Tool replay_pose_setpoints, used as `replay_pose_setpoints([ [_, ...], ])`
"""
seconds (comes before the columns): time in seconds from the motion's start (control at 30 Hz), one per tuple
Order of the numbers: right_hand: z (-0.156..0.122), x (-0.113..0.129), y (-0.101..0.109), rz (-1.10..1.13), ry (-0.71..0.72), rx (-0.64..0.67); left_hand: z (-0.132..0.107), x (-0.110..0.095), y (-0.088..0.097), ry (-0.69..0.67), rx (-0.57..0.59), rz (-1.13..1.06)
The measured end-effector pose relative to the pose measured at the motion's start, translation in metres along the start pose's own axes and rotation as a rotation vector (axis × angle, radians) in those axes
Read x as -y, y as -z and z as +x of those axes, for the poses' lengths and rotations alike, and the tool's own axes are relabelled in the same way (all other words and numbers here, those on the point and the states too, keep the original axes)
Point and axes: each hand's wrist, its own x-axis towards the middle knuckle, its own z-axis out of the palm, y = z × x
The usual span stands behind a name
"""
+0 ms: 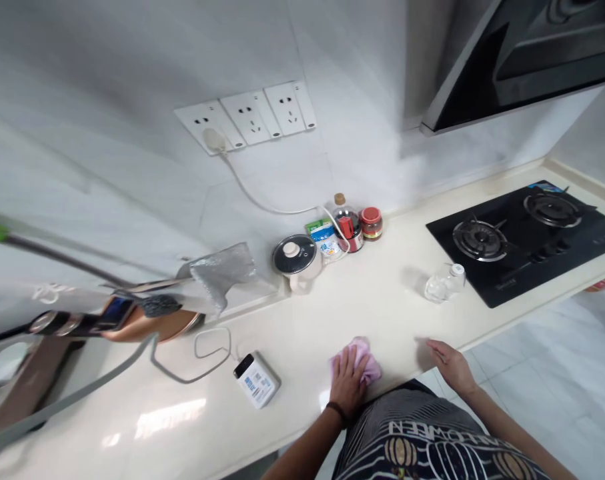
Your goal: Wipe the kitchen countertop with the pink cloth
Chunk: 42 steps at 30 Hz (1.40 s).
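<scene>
the wall (362,87) is pale grey (softly shadowed), the floor (557,373) white-tiled.

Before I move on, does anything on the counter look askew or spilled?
Possibly the clear bottle: its cap leans toward the stove, as if tipped, though the wide view may mislead. No spill is visible.

A kitchen: two-burner gas hob (522,245) and, partly cropped, apparently a range hood (547,67).

One head-worn camera looks forward and down across the counter (377,293).
</scene>
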Motion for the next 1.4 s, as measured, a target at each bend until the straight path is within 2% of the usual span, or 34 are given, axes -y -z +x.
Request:
replay_pose_setpoints([
  [0.1,-0.012,-0.006,0.009,0.02,-0.043,-0.066,0.068,-0.042,0.012,-0.191,0.094,-0.081],
  [0.23,-0.032,-0.011,0.02,-0.001,-0.119,-0.161,0.145,-0.116,0.021,-0.426,0.122,-0.178],
  [0.33,-0.046,-0.013,0.03,-0.017,-0.166,-0.213,0.178,-0.157,0.021,-0.493,0.14,-0.228],
  [0.4,-0.053,-0.014,0.037,-0.031,-0.19,-0.242,0.187,-0.166,0.019,-0.505,0.148,-0.25],
  [0.5,-0.059,-0.016,0.043,-0.061,-0.222,-0.267,0.187,-0.147,0.018,-0.445,0.121,-0.261],
  [0.57,-0.057,-0.014,0.041,-0.074,-0.227,-0.265,0.18,-0.118,0.023,-0.319,0.079,-0.253],
  [0.67,-0.048,-0.005,0.03,-0.071,-0.203,-0.238,0.164,-0.063,0.038,-0.049,0.017,-0.215],
  [0.87,-0.024,0.017,0.004,-0.043,-0.141,-0.183,0.11,0.039,0.062,0.461,-0.109,-0.114],
  [1.0,-0.02,0.017,-0.004,-0.016,-0.14,-0.218,0.07,0.084,0.066,0.706,-0.182,-0.06],
  [1.1,-0.026,0.008,-0.007,0.002,-0.174,-0.262,0.053,0.099,0.067,0.784,-0.21,-0.032],
  [1.2,-0.032,-0.007,-0.003,0.029,-0.232,-0.324,0.047,0.097,0.067,0.812,-0.213,-0.026],
  [1.3,-0.024,-0.025,0.013,0.059,-0.219,-0.39,0.044,0.078,0.062,0.841,-0.217,-0.034],
  [1.4,0.007,-0.041,0.042,0.08,-0.155,-0.445,0.041,0.047,0.052,0.852,-0.199,-0.049],
])
